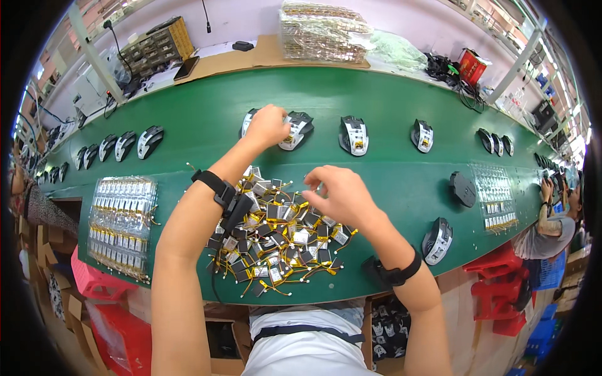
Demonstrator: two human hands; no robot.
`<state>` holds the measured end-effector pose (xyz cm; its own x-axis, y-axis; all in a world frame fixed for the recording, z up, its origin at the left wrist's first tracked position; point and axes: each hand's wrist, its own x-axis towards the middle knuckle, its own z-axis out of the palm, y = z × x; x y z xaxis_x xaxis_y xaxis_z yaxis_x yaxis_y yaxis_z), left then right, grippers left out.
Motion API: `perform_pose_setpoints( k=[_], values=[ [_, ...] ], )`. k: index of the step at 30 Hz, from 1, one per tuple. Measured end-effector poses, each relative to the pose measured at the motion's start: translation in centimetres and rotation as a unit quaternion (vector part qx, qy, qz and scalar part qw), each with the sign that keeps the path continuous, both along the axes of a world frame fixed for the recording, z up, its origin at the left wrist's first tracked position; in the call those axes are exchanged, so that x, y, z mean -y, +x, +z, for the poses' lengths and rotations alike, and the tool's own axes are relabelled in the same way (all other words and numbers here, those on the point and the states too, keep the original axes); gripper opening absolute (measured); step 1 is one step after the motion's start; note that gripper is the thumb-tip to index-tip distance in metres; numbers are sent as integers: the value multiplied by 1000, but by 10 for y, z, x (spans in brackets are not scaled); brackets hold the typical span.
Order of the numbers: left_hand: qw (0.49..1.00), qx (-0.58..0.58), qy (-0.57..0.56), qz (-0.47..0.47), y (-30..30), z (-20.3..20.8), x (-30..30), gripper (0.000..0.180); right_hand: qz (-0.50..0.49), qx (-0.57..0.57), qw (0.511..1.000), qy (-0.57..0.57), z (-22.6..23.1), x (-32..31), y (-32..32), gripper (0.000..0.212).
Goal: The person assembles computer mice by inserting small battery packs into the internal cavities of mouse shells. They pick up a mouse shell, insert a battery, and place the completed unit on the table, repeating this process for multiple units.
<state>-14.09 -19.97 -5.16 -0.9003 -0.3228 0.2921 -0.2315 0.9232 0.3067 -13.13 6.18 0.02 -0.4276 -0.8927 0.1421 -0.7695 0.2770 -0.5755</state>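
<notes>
My left hand (pixel 268 125) reaches over the far part of the green bench, its fingers curled down between two computer mouse bodies. One grey-and-black mouse body (pixel 297 131) shows at its right; the other (pixel 247 119) is mostly covered by the hand. Whatever the left fingertips hold is hidden. Above the right edge of a heap of small battery packs (pixel 276 235) with wires hovers my right hand (pixel 343 195), thumb and forefinger apart, nothing visible between them. Further right along the row stand two more mouse bodies, one (pixel 354 136) nearer and one (pixel 422 136) farther.
A plastic tray of battery packs (pixel 122 222) lies at the left, another tray (pixel 493 194) at the right. Near the right tray are a black mouse part (pixel 463 189) and a mouse body (pixel 437 241). More mouse bodies (pixel 150 141) line the left. A co-worker (pixel 552 219) sits far right.
</notes>
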Motion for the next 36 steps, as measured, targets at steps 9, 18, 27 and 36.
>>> perform_pose_setpoints(
  k=[9, 18, 27, 36],
  values=[
    [954, 116, 29, 276, 18, 13, 39, 91, 21, 34, 996, -83, -31, 43, 34, 18],
    [973, 96, 42, 205, 10, -11, 24, 84, -7, 231, 959, -165, -31, 28, 28, 23],
    [824, -131, 533, 139, 65, 43, 10, 54, -35, 336, 924, -177, -36, 22, 28, 18],
    [486, -306, 819, 8, 196, 61, -79, 32, -34, 386, 896, -215, -31, 23, 35, 15]
  ],
)
